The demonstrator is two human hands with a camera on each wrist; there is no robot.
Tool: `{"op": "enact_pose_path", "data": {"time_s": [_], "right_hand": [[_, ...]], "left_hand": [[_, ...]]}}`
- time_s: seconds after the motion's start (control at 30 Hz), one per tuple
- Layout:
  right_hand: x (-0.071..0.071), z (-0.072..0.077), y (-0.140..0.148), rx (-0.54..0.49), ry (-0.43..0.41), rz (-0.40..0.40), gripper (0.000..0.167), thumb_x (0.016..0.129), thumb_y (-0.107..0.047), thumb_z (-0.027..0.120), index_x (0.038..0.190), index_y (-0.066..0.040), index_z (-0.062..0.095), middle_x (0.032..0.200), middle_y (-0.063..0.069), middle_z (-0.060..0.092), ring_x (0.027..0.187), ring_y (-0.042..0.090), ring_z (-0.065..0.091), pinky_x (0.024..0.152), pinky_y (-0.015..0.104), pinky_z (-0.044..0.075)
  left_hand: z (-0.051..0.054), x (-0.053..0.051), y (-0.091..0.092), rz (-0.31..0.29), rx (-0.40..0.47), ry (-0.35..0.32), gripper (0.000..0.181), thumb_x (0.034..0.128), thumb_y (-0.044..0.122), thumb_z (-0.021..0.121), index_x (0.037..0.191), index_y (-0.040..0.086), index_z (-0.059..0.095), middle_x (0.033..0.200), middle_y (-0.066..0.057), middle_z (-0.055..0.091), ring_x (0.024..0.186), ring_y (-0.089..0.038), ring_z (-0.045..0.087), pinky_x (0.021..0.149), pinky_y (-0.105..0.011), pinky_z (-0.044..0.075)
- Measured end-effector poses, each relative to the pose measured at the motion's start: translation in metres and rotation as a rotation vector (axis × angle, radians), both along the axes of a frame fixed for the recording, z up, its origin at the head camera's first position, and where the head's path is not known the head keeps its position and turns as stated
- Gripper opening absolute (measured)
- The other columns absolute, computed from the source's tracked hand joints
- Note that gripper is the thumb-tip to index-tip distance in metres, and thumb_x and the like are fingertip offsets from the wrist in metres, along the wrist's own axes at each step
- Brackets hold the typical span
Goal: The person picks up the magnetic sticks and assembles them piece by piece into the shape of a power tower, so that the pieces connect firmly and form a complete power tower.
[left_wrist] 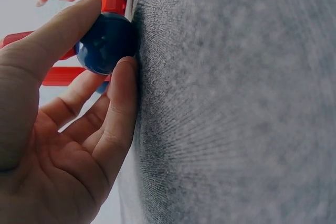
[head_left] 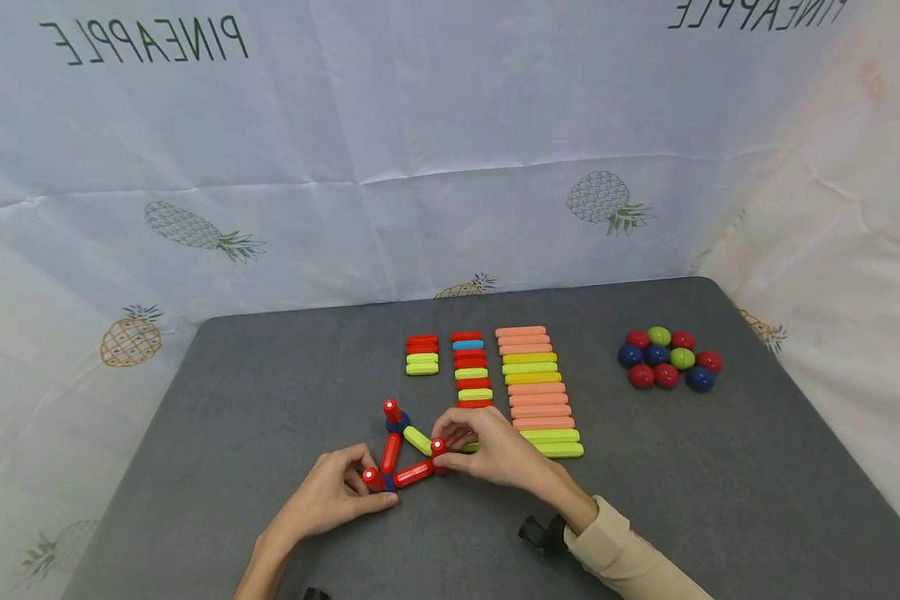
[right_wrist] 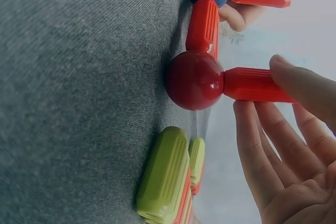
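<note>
A triangle of magnetic-looking sticks and balls lies on the dark table. Two red sticks point(head_left: 391, 453) and a yellow-green stick point(head_left: 417, 441) form its sides, and a red stick stands upright on each corner ball. My left hand point(head_left: 332, 493) pinches the near blue ball point(left_wrist: 107, 43) between thumb and fingers. At the right corner, my right hand point(head_left: 498, 450) holds the upright red stick point(right_wrist: 257, 84) above the red ball point(right_wrist: 194, 81), thumb on one side and fingertips on the other. The far blue ball point(head_left: 397, 424) is untouched.
Behind the right hand lie rows of loose sticks: a short stack point(head_left: 422, 358), a middle row point(head_left: 471, 363) and longer salmon and yellow-green sticks point(head_left: 536, 389). Several balls point(head_left: 656, 355) cluster at the right. A black object point(head_left: 543, 534) sits by the right sleeve.
</note>
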State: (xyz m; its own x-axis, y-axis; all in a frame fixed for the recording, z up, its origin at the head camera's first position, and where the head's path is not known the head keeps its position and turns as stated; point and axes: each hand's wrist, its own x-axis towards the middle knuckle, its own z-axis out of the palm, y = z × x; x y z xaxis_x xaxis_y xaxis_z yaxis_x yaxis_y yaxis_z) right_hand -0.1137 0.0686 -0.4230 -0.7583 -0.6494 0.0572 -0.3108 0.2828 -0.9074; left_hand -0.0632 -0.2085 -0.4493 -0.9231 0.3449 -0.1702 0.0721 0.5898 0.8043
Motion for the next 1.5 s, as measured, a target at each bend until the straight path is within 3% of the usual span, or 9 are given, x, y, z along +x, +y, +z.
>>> {"op": "enact_pose_path", "data": {"time_s": [0.2, 0.33, 0.53, 0.7, 0.83, 0.97, 1.07, 1.27, 1.5], "right_hand": [[0.001, 0.002, 0.006, 0.041, 0.019, -0.005, 0.03, 0.088, -0.013, 0.081, 0.114, -0.006, 0.066, 0.106, 0.007, 0.073, 0.094, 0.014, 0.071, 0.087, 0.026, 0.06], [-0.002, 0.012, 0.028, 0.084, 0.08, -0.056, 0.04, 0.089, -0.015, 0.08, 0.124, -0.003, 0.065, 0.113, 0.012, 0.073, 0.098, 0.023, 0.071, 0.09, 0.035, 0.06], [-0.015, 0.025, 0.082, 0.158, 0.252, -0.297, 0.035, 0.089, -0.01, 0.079, 0.121, -0.001, 0.069, 0.111, 0.018, 0.075, 0.097, 0.03, 0.073, 0.085, 0.045, 0.062], [-0.03, 0.024, 0.13, 0.312, 0.43, -0.473, 0.037, 0.085, -0.005, 0.081, 0.119, 0.004, 0.07, 0.114, 0.023, 0.073, 0.099, 0.039, 0.07, 0.084, 0.054, 0.06], [-0.038, 0.019, 0.164, 0.479, 0.491, -0.55, 0.035, 0.083, -0.002, 0.081, 0.117, 0.005, 0.072, 0.115, 0.027, 0.071, 0.098, 0.042, 0.067, 0.08, 0.055, 0.056], [-0.042, 0.012, 0.187, 0.572, 0.461, -0.567, 0.034, 0.083, 0.0, 0.08, 0.115, 0.009, 0.071, 0.118, 0.033, 0.068, 0.105, 0.048, 0.064, 0.087, 0.061, 0.054], [-0.044, 0.006, 0.196, 0.614, 0.429, -0.563, 0.034, 0.082, 0.0, 0.08, 0.113, 0.012, 0.071, 0.119, 0.035, 0.067, 0.107, 0.05, 0.063, 0.089, 0.062, 0.053], [-0.047, -0.002, 0.203, 0.682, 0.421, -0.556, 0.035, 0.079, 0.003, 0.081, 0.109, 0.015, 0.07, 0.111, 0.036, 0.066, 0.095, 0.048, 0.064, 0.078, 0.058, 0.056], [-0.042, -0.008, 0.205, 0.66, 0.394, -0.562, 0.033, 0.077, -0.004, 0.085, 0.104, 0.01, 0.073, 0.095, 0.027, 0.065, 0.08, 0.036, 0.061, 0.068, 0.052, 0.053]], "left_hand": [[0.0, 0.001, -0.001, -0.006, 0.011, 0.014, 0.04, 0.0796, 0.034, 0.088, 0.09, 0.009, 0.059, 0.072, 0.002, 0.065, 0.059, -0.002, 0.064, 0.057, -0.022, 0.054], [0.002, 0.005, -0.002, 0.01, 0.013, 0.094, 0.039, 0.0775, 0.033, 0.09, 0.096, 0.013, 0.062, 0.077, 0.003, 0.064, 0.063, -0.001, 0.061, 0.06, -0.022, 0.055], [0.004, 0.01, -0.002, 0.039, -0.001, 0.299, 0.033, 0.0733, 0.028, 0.093, 0.094, 0.021, 0.068, 0.082, 0.012, 0.063, 0.071, -0.004, 0.058, 0.061, -0.022, 0.052], [0.003, 0.01, 0.0, 0.026, 0.011, 0.382, 0.029, 0.0739, 0.024, 0.093, 0.092, 0.022, 0.071, 0.081, 0.016, 0.063, 0.07, -0.006, 0.058, 0.062, -0.022, 0.051], [0.003, 0.01, 0.001, 0.018, 0.012, 0.375, 0.028, 0.0749, 0.023, 0.092, 0.094, 0.021, 0.072, 0.081, 0.015, 0.063, 0.071, -0.005, 0.057, 0.063, -0.022, 0.051], [0.005, 0.01, 0.002, 0.017, 0.012, 0.365, 0.027, 0.0753, 0.023, 0.092, 0.094, 0.021, 0.072, 0.081, 0.014, 0.065, 0.071, -0.005, 0.057, 0.063, -0.023, 0.051], [0.006, 0.01, 0.001, 0.017, 0.009, 0.351, 0.026, 0.0759, 0.024, 0.092, 0.094, 0.021, 0.073, 0.08, 0.014, 0.065, 0.071, -0.005, 0.057, 0.064, -0.023, 0.051], [0.006, 0.01, 0.001, 0.027, 0.0, 0.314, 0.024, 0.0767, 0.026, 0.091, 0.093, 0.021, 0.074, 0.079, 0.014, 0.066, 0.071, -0.004, 0.057, 0.064, -0.023, 0.051], [0.009, 0.01, 0.001, 0.026, 0.01, 0.302, 0.024, 0.0773, 0.028, 0.091, 0.093, 0.021, 0.074, 0.079, 0.014, 0.067, 0.071, -0.004, 0.058, 0.064, -0.023, 0.052]]}}
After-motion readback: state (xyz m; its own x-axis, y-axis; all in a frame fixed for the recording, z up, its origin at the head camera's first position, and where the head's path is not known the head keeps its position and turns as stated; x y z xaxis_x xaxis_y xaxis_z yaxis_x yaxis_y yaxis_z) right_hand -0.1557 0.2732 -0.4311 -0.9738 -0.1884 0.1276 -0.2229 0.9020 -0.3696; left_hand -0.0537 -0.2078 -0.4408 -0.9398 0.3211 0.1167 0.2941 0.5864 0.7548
